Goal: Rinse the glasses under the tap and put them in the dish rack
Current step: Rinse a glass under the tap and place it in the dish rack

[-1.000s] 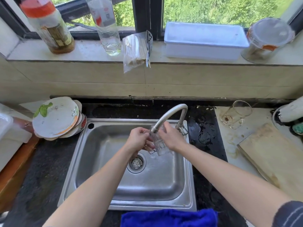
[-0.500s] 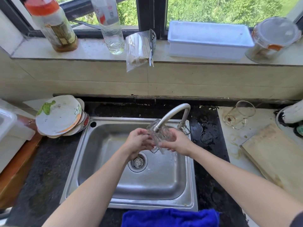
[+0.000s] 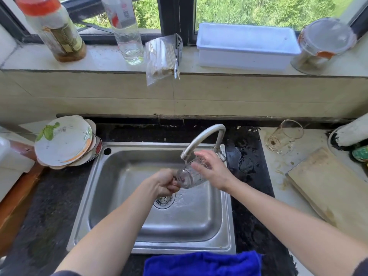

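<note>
The labels on the two windowsill bottles [image 3: 52, 29] [image 3: 125, 26] are too blurred to read.

A clear ribbed glass [image 3: 191, 174] lies tilted on its side over the steel sink [image 3: 119, 188], directly under the spout of the curved metal tap [image 3: 201, 140]. Its thick base points lower left and its mouth upper right, toward the spout. The left hand [image 3: 165, 183] pinches it at the base; the right hand [image 3: 213, 170] lies open, fingers spread, against its upper end. Water spatters the sink floor just below it, beside the drain. A second clear glass [image 3: 284, 137], empty and with a brownish stain at its bottom, lies on its side on the pale table to the right, well apart from the sink, its mouth facing upper right.
</note>
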{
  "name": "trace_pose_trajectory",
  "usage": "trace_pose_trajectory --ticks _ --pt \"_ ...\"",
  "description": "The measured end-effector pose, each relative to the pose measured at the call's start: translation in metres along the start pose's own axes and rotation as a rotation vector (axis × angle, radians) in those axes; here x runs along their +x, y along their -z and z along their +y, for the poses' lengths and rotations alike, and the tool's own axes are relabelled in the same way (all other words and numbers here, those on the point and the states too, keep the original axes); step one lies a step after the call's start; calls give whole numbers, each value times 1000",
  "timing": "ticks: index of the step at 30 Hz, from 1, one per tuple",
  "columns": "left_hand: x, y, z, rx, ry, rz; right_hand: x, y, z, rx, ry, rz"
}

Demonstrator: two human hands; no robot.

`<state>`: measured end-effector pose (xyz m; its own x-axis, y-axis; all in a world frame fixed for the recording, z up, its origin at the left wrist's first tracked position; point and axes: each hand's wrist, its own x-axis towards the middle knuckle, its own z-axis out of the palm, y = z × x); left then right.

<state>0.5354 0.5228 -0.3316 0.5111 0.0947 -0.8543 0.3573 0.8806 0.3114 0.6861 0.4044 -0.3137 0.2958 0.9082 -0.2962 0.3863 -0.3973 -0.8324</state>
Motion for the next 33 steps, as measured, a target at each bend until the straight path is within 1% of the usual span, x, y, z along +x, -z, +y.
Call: trace_pose_trajectory --ticks 2,3,4,5,6,9,10,11,13,14,15,16,17,19,20,23,24,27,28,29,31,32,33 --pt "0 -11 -3 7 -13 2 3 -7 4 105 -106 212" --pt "0 -15 -4 5 -28 10 6 -8 3 168 -191 323" --pt "0 -17 -4 -7 -47 27 10 -8 0 232 -297 398" --pt "0 -19 -4 -21 -73 50 13 -9 -2 269 -376 426" --pt "1 -19 -4 -31 -107 85 14 -12 -6 274 -400 419" --pt "6 -16 -3 -7 -224 199 11 -32 -16 227 -296 350" --pt "6 -14 -3 22 -267 228 13 -36 -18 240 -289 339" --pt "4 -14 -3 61 -310 249 18 -36 -17 293 -318 353" --pt "-2 -17 -3 154 -386 283 31 -26 -20 468 -479 402" --pt "-5 -19 -3 189 -418 307 35 -24 -23 507 -551 407" --pt "-6 -19 -2 212 -448 339 34 -25 -26 479 -567 405" --pt "-7 -19 -1 229 -475 378 31 -31 -29 409 -526 383" --pt "-7 -17 2 240 -499 425 23 -40 -34 345 -442 357" --pt "-9 -14 7 276 -528 487 9 -55 -38 336 -343 256" --pt "-11 -13 9 310 -535 496 9 -56 -35 373 -355 240" --pt "-21 -18 10 427 -548 473 30 -40 -19 501 -546 326" --pt "-22 -19 9 441 -552 462 34 -36 -20 460 -575 316" --pt "-24 -19 13 491 -602 449 22 -38 -29 342 -423 292" --pt "-27 -17 15 515 -619 423 20 -39 -26 376 -410 271" --pt "-31 -15 18 555 -632 383 19 -36 -22 483 -441 224" --pt "-37 -11 23 652 -631 297 20 -22 -16 686 -549 75" --pt "-38 -9 25 687 -628 278 21 -13 -15 735 -582 4" --pt "-35 -6 26 710 -642 291 21 -7 -14 747 -591 -32"
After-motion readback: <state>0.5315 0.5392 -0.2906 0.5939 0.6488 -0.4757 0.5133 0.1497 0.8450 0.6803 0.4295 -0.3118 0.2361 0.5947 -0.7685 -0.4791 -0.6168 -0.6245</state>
